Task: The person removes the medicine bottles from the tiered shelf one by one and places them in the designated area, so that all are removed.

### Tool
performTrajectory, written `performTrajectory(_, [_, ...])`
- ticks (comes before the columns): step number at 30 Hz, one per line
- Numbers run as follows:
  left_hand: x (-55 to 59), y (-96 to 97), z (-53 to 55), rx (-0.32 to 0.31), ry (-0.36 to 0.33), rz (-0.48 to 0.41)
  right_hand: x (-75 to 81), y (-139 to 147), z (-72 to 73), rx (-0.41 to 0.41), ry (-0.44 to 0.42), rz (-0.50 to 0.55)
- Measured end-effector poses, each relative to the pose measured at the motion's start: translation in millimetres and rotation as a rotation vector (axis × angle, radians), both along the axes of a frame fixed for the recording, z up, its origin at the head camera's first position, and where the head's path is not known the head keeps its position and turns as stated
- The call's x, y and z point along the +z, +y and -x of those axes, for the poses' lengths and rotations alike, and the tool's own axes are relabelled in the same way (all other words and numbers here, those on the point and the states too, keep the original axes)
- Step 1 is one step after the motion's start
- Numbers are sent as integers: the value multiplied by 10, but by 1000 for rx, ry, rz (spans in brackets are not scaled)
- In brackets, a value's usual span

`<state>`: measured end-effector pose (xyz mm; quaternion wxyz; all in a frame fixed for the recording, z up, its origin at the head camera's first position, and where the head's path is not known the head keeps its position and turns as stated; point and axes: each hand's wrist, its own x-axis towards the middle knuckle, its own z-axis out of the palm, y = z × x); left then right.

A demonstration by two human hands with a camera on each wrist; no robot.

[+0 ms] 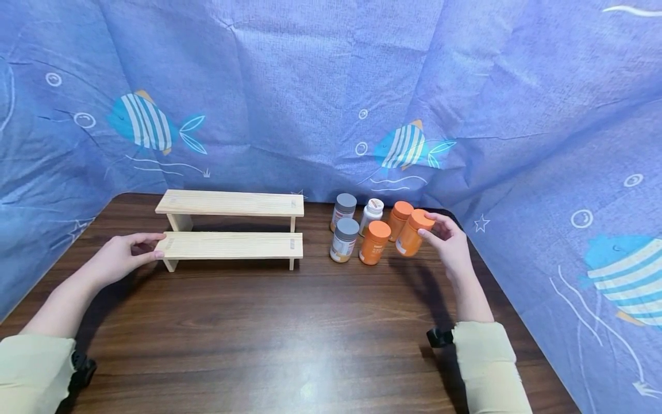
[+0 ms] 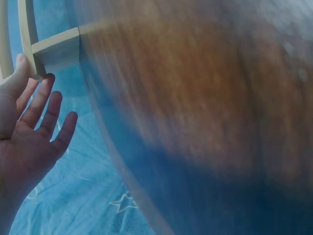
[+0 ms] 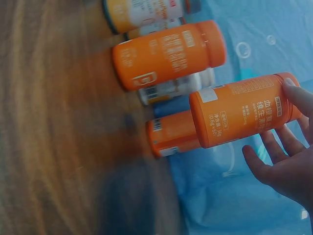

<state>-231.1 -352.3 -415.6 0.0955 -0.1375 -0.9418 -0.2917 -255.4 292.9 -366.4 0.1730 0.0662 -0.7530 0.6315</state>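
A two-tier pale wooden shelf (image 1: 230,245) stands on the brown table. My left hand (image 1: 120,257) pinches the left end of its lower board, thumb at the near side; in the left wrist view the other fingers (image 2: 49,115) spread loosely. At the right, my right hand (image 1: 449,240) holds an orange bottle (image 1: 411,234) near its lid, slightly tilted. The right wrist view shows this held bottle (image 3: 239,110) raised off the table, its label facing the camera. Beside it stand two more orange bottles (image 1: 374,244), one in front and one behind.
Left of the orange bottles stand a small white bottle (image 1: 371,215) and two grey-lidded jars (image 1: 343,241), one behind the other. Blue fish-print cloth (image 1: 289,103) hangs behind and to the right of the table (image 1: 248,333).
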Motion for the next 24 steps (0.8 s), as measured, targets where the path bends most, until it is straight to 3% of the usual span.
performTrajectory(7, [11, 4, -14, 3, -2, 0, -51, -97, -55, -29, -67, -101])
performTrajectory(17, [15, 9, -19, -1, 6, -11, -241, -89, 41, -10, -117, -22])
performTrajectory(24, [22, 13, -20, 9, -3, 8, -312, -68, 43, -23, -132, -49])
